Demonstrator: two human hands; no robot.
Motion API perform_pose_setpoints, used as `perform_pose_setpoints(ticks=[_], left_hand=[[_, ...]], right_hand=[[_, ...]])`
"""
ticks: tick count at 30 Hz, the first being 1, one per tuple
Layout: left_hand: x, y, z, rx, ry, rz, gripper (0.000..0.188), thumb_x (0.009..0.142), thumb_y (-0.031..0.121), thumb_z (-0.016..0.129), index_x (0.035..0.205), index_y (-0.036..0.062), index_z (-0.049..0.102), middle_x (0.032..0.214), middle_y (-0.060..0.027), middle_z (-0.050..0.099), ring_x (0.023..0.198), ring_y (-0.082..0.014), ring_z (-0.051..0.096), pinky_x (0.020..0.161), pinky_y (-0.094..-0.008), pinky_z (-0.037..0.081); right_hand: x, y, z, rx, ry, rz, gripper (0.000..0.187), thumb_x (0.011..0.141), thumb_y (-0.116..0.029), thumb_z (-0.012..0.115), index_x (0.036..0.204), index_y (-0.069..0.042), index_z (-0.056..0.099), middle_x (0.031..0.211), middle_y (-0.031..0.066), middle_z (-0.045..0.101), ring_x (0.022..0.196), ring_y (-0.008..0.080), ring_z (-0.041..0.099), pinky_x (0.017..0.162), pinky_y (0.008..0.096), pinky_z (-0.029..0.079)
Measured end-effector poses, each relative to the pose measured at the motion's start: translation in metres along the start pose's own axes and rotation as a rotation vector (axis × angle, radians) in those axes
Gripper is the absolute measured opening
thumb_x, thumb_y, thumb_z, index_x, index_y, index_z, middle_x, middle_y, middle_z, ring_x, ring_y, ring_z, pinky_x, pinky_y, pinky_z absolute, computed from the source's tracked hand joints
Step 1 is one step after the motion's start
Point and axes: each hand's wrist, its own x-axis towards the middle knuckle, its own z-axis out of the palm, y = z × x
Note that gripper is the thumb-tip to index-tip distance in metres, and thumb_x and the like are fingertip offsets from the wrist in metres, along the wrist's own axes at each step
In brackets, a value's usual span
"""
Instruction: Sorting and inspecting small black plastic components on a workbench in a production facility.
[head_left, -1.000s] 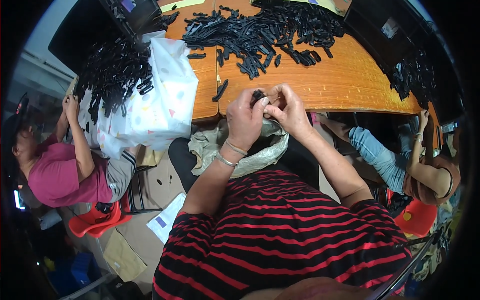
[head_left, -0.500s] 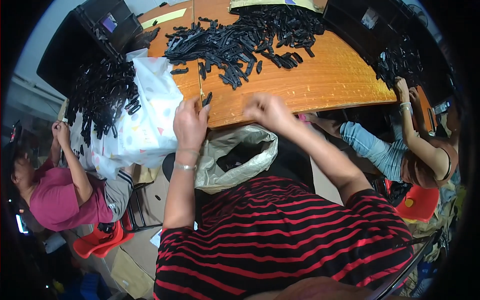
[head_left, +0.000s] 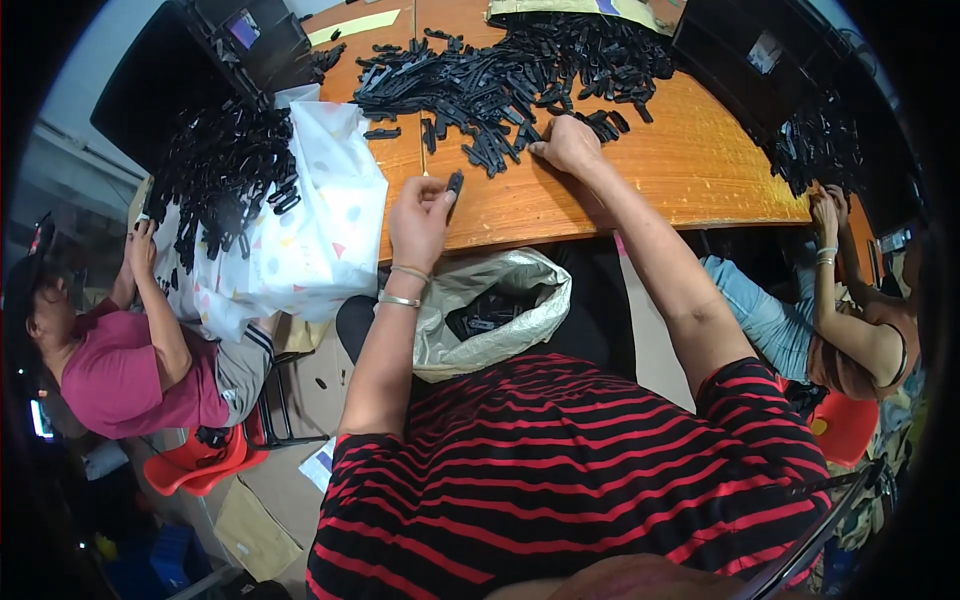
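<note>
Between the thumb and fingers of my left hand (head_left: 421,215) is a small, narrow black plastic clip-like piece (head_left: 455,184), held above the table's near edge. My right hand (head_left: 570,148) reaches to the near side of a large pile of similar black pieces (head_left: 450,85). Its fingers are curled together at the pile's edge, and whatever they pinch is hidden. Below my hands, in my lap, a pale woven sack (head_left: 545,320) gapes open with dark pieces (head_left: 490,315) inside.
The wooden table (head_left: 660,190) has a seam left of centre. Black crates (head_left: 190,70) stand left and right. A white patterned plastic sheet (head_left: 335,220) bears another black pile (head_left: 225,160). One person (head_left: 130,370) works at the left, another (head_left: 850,330) at the right.
My right hand has moved forward from over the table's near edge to the pile. My left hand keeps hold of its black piece, now tilted more into view. The whole view has shifted slightly.
</note>
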Motion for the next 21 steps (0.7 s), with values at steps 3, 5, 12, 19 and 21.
perform_pose_setpoints(ticks=[3, 5, 12, 19, 21], left_hand=[[-0.002, 0.001, 0.004, -0.988, -0.080, -0.402, 0.015, 0.088, 0.007, 0.061, 0.101, 0.0013, 0.057, 0.089, -0.0094, 0.065, 0.066, -0.0152, 0.062, 0.057, -0.0238, 0.051], [-0.009, 0.010, 0.010, -1.198, -0.197, -0.407, 0.020, 0.092, 0.008, 0.057, 0.110, 0.0003, 0.053, 0.087, -0.0061, 0.064, 0.068, -0.0105, 0.061, 0.059, -0.0193, 0.051], [-0.024, 0.053, 0.016, -0.918, -0.121, -0.160, 0.021, 0.090, 0.004, 0.058, 0.109, -0.0032, 0.058, 0.092, -0.0043, 0.063, 0.079, -0.0090, 0.061, 0.067, -0.0202, 0.051], [-0.025, 0.044, 0.008, -0.773, -0.166, -0.037, 0.023, 0.088, 0.003, 0.062, 0.110, -0.0027, 0.060, 0.092, -0.0040, 0.063, 0.078, -0.0096, 0.061, 0.070, -0.0216, 0.052], [-0.025, 0.045, 0.004, -0.927, -0.178, -0.170, 0.021, 0.087, 0.002, 0.062, 0.108, -0.0031, 0.059, 0.091, -0.0037, 0.063, 0.077, -0.0097, 0.061, 0.070, -0.0216, 0.051]], right_hand=[[-0.028, 0.001, -0.001, 0.426, 0.054, -0.085, 0.029, 0.080, -0.025, 0.073, 0.081, 0.001, 0.059, 0.074, 0.0122, 0.067, 0.068, 0.0192, 0.065, 0.060, 0.0345, 0.050], [-0.064, -0.017, 0.006, 0.960, -0.108, -0.129, 0.020, 0.085, -0.014, 0.068, 0.087, -0.001, 0.054, 0.071, 0.0077, 0.065, 0.062, 0.0104, 0.060, 0.054, 0.0260, 0.049], [-0.107, -0.039, -0.001, 1.107, -0.118, -0.207, 0.017, 0.085, -0.008, 0.067, 0.096, 0.002, 0.057, 0.073, 0.0035, 0.064, 0.060, 0.0059, 0.058, 0.051, 0.0205, 0.046], [-0.117, -0.046, -0.020, 1.039, -0.159, -0.251, 0.019, 0.085, -0.007, 0.068, 0.099, 0.003, 0.061, 0.072, 0.0013, 0.063, 0.061, 0.0057, 0.059, 0.053, 0.0194, 0.047], [-0.116, -0.043, -0.021, 1.053, -0.169, -0.255, 0.020, 0.085, -0.007, 0.067, 0.101, 0.003, 0.061, 0.072, 0.0011, 0.063, 0.062, 0.0059, 0.059, 0.055, 0.0196, 0.047]])
